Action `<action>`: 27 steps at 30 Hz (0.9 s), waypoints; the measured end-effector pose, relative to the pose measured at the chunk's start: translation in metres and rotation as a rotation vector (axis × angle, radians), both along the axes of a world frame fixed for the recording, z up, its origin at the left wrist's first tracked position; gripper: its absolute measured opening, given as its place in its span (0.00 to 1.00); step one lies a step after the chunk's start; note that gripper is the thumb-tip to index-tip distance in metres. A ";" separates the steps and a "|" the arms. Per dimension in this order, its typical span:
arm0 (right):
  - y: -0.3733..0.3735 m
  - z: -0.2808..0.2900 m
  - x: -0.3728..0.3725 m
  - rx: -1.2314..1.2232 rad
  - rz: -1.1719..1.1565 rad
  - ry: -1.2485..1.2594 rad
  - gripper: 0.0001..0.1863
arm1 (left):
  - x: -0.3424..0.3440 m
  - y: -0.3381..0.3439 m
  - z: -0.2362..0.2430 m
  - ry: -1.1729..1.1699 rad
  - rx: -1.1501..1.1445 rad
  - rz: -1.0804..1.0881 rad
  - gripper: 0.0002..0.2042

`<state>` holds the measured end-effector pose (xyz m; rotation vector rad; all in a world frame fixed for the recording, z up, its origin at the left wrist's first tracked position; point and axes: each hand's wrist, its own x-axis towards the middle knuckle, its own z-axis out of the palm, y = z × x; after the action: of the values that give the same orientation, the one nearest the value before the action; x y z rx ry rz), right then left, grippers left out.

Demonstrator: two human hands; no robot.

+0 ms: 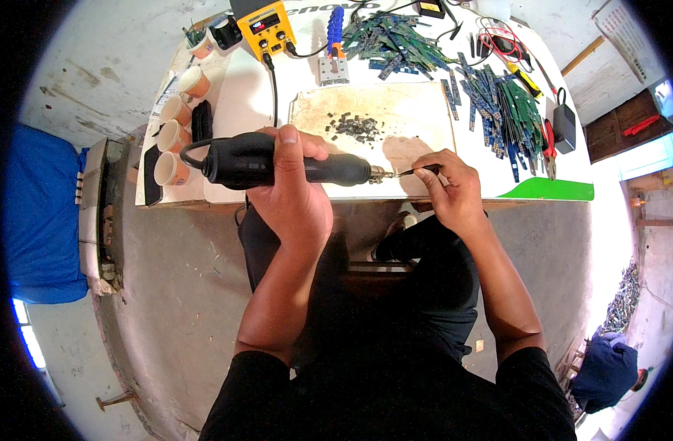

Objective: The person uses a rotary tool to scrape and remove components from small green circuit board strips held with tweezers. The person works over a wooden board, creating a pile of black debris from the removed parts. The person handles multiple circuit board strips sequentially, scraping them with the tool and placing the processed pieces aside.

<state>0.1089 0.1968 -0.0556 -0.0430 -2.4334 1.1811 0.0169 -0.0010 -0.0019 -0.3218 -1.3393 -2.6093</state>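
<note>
— What did the hands hold?
— The left hand (291, 192) was clenched round a black hot-air gun (277, 165), its nozzle at the near edge of the pale work board (417, 110). The right hand (448, 189) pinched thin tweezers (417, 171) meeting that nozzle.
— And around the board?
— Small dark chips (357, 126) lay on it; green circuit strips (509, 110) right of it, paper cups (176, 132) left, all on the surface (237, 95).

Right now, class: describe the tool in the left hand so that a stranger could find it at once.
Start at the white table, near edge. The left hand grips a fat black hot-air handle, lying level, cabled, metal nozzle pointing right. The right hand holds only thin tweezers.
</note>
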 end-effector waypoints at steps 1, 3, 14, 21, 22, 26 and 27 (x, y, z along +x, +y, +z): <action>0.000 0.002 0.000 -0.004 -0.003 -0.009 0.04 | 0.000 0.000 0.000 0.005 0.000 -0.001 0.06; -0.001 0.003 0.000 -0.016 -0.007 -0.016 0.03 | 0.000 0.000 0.001 0.012 -0.004 0.001 0.06; -0.001 -0.003 -0.001 -0.032 -0.027 0.019 0.04 | 0.001 0.000 0.002 0.027 0.002 0.003 0.07; -0.002 0.000 0.000 -0.049 -0.036 -0.011 0.04 | 0.000 -0.001 0.001 0.033 -0.003 0.006 0.07; -0.001 -0.001 0.000 -0.049 -0.035 -0.002 0.04 | 0.000 -0.001 0.002 0.033 -0.005 0.009 0.07; -0.001 -0.003 -0.001 -0.047 -0.028 0.015 0.04 | 0.001 0.000 0.003 0.027 -0.010 0.012 0.07; -0.001 -0.002 0.000 -0.050 -0.028 0.004 0.04 | 0.001 -0.001 0.003 0.018 -0.015 0.016 0.07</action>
<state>0.1084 0.1956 -0.0576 -0.0899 -2.3920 1.2288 0.0181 -0.0016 0.0011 -0.3342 -1.3507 -2.5786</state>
